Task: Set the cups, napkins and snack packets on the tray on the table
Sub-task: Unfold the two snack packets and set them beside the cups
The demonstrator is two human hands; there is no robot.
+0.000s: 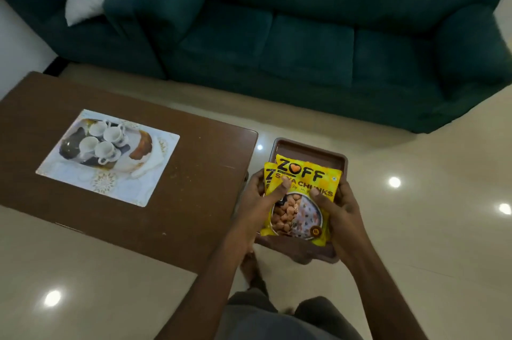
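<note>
A left hand (255, 201) and a right hand (343, 212) grip the tray (310, 147) by its sides, thumbs (279, 193) pressing two overlapping yellow snack packets (302, 187) onto it. The tray is held over the floor, just right of the table (194, 187).

Both forearms (213, 276) are bare along their whole visible length, down to the left hand (256, 202) and the right hand (343, 218). Lower down, grey cloth (246, 312) covers the legs; whether shorts or trousers, the blur hides. One foot (250, 265) shows, seemingly unshod.
</note>
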